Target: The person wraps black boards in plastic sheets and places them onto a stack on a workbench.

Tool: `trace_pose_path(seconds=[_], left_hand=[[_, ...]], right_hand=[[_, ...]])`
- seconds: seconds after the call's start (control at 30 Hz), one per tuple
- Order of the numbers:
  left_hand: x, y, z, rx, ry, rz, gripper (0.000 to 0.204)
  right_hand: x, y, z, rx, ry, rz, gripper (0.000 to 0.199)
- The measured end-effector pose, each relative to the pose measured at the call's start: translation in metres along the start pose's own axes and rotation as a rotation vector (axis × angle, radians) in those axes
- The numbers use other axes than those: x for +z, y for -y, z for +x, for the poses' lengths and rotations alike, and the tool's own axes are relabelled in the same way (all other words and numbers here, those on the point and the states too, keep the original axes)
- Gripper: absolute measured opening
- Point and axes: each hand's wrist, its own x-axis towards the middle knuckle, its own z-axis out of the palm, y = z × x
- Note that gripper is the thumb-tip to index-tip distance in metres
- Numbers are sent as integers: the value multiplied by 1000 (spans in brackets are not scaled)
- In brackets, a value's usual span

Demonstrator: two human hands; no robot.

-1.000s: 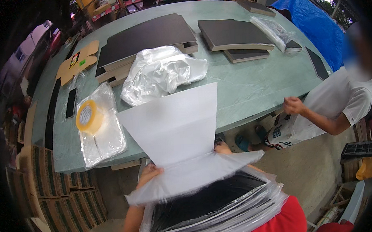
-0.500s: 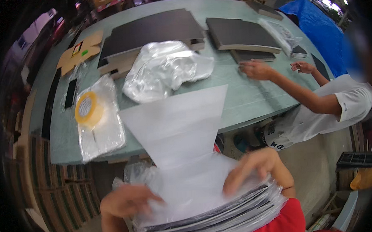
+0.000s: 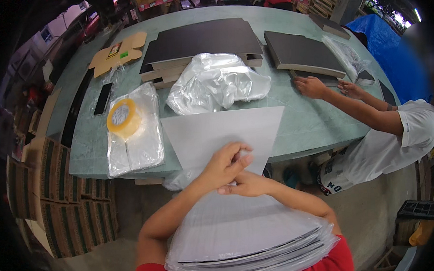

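Observation:
My left hand hovers over a pale sheet, thumb and bent fingers apart, nothing visible between them. Just below it, my right hand crosses close to the left wrist, with most of its fingers hidden. Beneath my forearms lies a white-topped stack, dark layers along its near edge, wrapped in clear plastic and against my red shirt. A plain white sheet reaches from the stack's far side over the table edge. Whether sheet and stack are joined is hidden by my hands.
The green table bears crumpled clear plastic, a yellow tape roll on flat plastic bags, dark board stacks and brown cardboard. At right, a co-worker's hands touch a dark board. Cartons stand lower left.
My hands have come together from the stack's two sides, moving up and inward over its far end. The co-worker's hands have closed in on a dark board. The view has shifted slightly.

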Motion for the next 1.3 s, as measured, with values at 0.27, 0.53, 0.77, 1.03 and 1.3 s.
trace_pose_path(seconds=[0.27, 0.53, 0.77, 1.03, 1.3], left_hand=[[-23, -4, -30, -159, 97, -376, 20], [-34, 0, -20, -233, -146, -404, 20], [-39, -5, -34, -320, 152, -166, 26], [-44, -10, -39, -442, 107, -531, 27], [-50, -4, -44, -489, 41, -500, 24]], right_hand=[[-27, 23, -24, -63, -253, 553, 19], [-39, 2, -37, -6, -211, 494, 36], [-68, -18, -19, -264, -499, 662, 48], [-29, 23, -5, -92, -265, 626, 28], [-38, 12, -14, 118, -276, 170, 10]])
